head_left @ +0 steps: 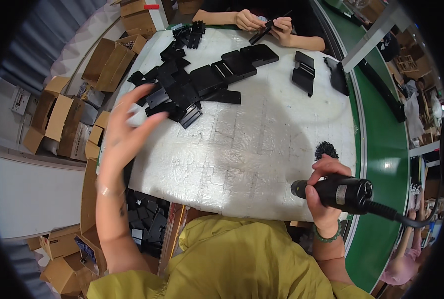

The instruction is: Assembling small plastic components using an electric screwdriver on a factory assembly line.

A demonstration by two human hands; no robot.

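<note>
My right hand [320,205] is wrapped round a black corded electric screwdriver [345,193], which lies sideways with its ribbed collar to the left. Just beyond those fingers is a small heap of black screws [326,149]. At the left, my left hand [125,132] is slightly blurred, its fingers and thumb spread with nothing between them. It is beside a pile of flat black parts [179,89], some stacked across each other. I cannot tell whether its fingertips touch them. Longer black housings [234,66] run from the pile toward the far middle.
Across the white-covered table [222,154], another person's hands [265,26] hold a black strip. Two black parts [303,72] lie at the far right. Beside the table runs a green conveyor [381,159]. Cardboard boxes [60,117] stand at left; a box of black parts [149,219] is below the table edge.
</note>
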